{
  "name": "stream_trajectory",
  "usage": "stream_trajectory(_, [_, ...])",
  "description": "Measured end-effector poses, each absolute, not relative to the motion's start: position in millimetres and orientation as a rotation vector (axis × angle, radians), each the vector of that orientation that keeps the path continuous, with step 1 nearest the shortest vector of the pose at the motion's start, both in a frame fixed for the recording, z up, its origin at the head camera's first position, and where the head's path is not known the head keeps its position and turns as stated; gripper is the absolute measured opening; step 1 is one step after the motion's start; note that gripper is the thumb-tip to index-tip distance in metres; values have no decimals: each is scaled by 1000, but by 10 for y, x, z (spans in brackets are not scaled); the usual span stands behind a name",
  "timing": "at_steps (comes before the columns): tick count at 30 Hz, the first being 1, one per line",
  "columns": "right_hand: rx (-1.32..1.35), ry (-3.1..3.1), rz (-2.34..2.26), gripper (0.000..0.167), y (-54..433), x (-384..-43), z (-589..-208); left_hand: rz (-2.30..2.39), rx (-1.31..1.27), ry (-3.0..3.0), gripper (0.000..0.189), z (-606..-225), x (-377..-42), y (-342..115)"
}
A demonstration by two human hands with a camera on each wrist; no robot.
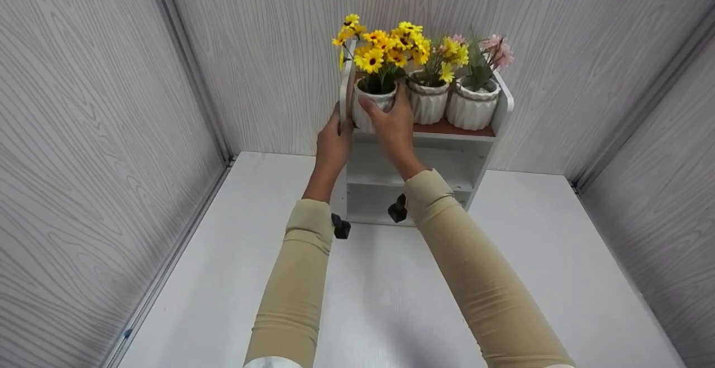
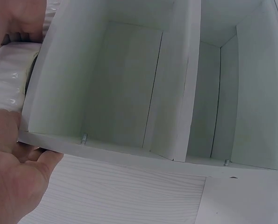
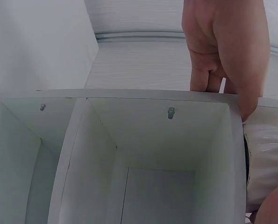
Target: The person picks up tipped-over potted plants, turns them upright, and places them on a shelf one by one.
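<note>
A white ribbed flower pot (image 1: 368,116) with yellow daisy-like flowers (image 1: 385,44) stands at the left end of a small white shelf unit's (image 1: 424,137) brown top board. My right hand (image 1: 394,125) grips this pot, thumb across its front and fingers round its right side. Just left of it, my left hand (image 1: 334,143) holds the unit's left side panel. In the right wrist view the left thumb lies along the panel's front edge, with the other fingers on its outer face. Both hands show beside the glossy pot (image 2: 10,77) in the left wrist view.
Two more white pots share the top board: one with yellow flowers (image 1: 429,103) in the middle, one with pink flowers (image 1: 473,105) at the right end. Below are open compartments (image 2: 124,84). The unit stands on a white table (image 1: 268,200) against a wood-grain wall (image 1: 262,77).
</note>
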State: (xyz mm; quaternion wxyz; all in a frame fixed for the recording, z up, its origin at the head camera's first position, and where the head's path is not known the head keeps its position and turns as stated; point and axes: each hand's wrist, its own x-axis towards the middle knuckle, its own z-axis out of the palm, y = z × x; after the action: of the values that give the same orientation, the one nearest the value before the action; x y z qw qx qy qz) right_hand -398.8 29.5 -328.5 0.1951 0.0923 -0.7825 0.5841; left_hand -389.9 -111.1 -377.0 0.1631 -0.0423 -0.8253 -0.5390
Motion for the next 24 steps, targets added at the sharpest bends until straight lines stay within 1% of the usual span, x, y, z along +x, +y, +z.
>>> stream_trajectory(4, [280, -2195, 1651, 109, 282, -4019, -3301, -1510, -131, -2343, 52, -3778, -3889, -1100])
stream_trajectory(24, [278, -2239, 1639, 104, 260, -4179, -3314, -1534, -118, -2327, 54, -3785, -3926, -1098])
